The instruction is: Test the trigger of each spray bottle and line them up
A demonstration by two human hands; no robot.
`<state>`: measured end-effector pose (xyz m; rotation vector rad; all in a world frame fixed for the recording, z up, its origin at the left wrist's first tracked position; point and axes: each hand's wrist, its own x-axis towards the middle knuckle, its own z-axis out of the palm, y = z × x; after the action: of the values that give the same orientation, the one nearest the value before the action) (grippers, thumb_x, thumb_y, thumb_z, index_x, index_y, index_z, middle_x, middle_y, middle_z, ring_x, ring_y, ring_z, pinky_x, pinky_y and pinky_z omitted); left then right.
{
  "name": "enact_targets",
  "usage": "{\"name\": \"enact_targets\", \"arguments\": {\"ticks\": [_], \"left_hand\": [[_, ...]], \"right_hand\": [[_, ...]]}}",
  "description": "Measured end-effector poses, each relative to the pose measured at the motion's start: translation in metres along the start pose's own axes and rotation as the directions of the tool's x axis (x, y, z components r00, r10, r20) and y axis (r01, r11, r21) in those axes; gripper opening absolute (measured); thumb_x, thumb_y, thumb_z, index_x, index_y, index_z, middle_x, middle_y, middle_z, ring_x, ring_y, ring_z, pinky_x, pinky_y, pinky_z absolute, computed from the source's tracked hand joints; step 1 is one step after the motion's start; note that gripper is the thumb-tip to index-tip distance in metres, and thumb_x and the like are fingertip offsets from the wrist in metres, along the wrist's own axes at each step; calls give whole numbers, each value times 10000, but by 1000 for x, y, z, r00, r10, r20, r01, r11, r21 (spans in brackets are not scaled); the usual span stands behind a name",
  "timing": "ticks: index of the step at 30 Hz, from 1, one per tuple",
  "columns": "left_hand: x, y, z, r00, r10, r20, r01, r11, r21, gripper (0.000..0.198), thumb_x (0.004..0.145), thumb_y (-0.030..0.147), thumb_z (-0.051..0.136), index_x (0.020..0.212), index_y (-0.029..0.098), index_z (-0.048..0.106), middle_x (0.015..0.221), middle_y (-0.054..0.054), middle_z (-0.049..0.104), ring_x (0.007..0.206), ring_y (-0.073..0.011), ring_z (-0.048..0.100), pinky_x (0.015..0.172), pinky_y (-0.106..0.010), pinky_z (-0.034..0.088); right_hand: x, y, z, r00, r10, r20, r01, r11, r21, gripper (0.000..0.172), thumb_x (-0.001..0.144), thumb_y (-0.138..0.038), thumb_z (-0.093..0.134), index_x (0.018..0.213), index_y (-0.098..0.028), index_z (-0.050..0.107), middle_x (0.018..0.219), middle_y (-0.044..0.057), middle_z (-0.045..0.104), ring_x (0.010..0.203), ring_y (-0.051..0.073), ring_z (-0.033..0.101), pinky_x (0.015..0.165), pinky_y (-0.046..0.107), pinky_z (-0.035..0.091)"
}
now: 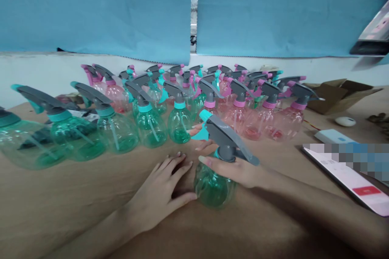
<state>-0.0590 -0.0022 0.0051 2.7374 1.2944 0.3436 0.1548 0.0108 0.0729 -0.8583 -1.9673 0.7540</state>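
A green see-through spray bottle (pixel 214 190) with a grey and turquoise trigger head stands upright, slightly tilted, at the front middle. My right hand (pixel 232 170) is closed around its neck, just under the trigger head; some of the fingers are hidden behind the bottle. To the left, my left hand (pixel 161 190) lies palm down on the table with its fingers spread, the thumb tip close to or touching the bottle's side. Beyond both hands stands a front row of green spray bottles (pixel 151 129) on the left and pink spray bottles (pixel 235 117) on the right.
More spray bottles crowd behind the front row, against a white wall with blue cloth (pixel 97 8). At the right are an opened cardboard box (pixel 334 97), a white computer mouse (pixel 345 121), a white box-shaped device (pixel 331 136) and a phone (pixel 343 174) on the wooden table (pixel 75 198).
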Motion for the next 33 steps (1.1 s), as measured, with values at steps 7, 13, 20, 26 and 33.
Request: {"name": "enact_targets", "arguments": {"ticks": [7, 13, 20, 26, 33], "left_hand": [[-1, 1, -1, 1000, 7, 7, -6, 1000, -12, 626, 848, 573, 440, 1347, 212, 325, 1391, -103, 339, 1255, -284, 300, 1007, -469, 256], [0, 2, -3, 1000, -4, 17, 4, 1000, -14, 626, 845, 577, 441, 1329, 190, 348, 1392, -114, 332, 1259, -283, 291, 1011, -465, 254], [1, 3, -2, 1000, -12, 15, 13, 1000, -19, 626, 841, 575, 450, 1325, 191, 353, 1386, -114, 341, 1258, -296, 289, 1004, -479, 264], [0, 3, -3, 1000, -4, 14, 4, 1000, -20, 615, 846, 566, 453, 1325, 195, 349, 1386, -112, 339, 1257, -293, 292, 1002, -476, 269], [0, 3, -2, 1000, 0, 2, 0, 1000, -19, 616, 847, 566, 450, 1334, 207, 331, 1384, -108, 342, 1256, -290, 295, 1002, -476, 265]], "right_hand": [[0, 1, 0, 998, -69, -12, 70, 996, 55, 259, 723, -222, 582, 971, -241, 508, 947, 8, 575, 792, 142, 602, 684, 281, 528], [0, 2, 2, 997, -72, 18, 71, 996, 57, 65, 766, -270, 538, 794, -242, 589, 931, 16, 606, 903, 174, 598, 789, 351, 527], [2, 3, 1, 997, -83, 3, 83, 993, 88, 96, 741, -236, 575, 836, -245, 586, 1000, 13, 591, 823, 149, 612, 709, 294, 545], [1, 4, 2, 998, -56, 12, 56, 997, 45, 54, 757, -267, 551, 793, -242, 583, 936, 11, 593, 818, 157, 602, 688, 309, 547], [-1, 9, 3, 998, -59, 8, 59, 997, 46, 68, 760, -294, 550, 784, -244, 591, 902, 9, 590, 824, 159, 604, 717, 319, 537]]}}
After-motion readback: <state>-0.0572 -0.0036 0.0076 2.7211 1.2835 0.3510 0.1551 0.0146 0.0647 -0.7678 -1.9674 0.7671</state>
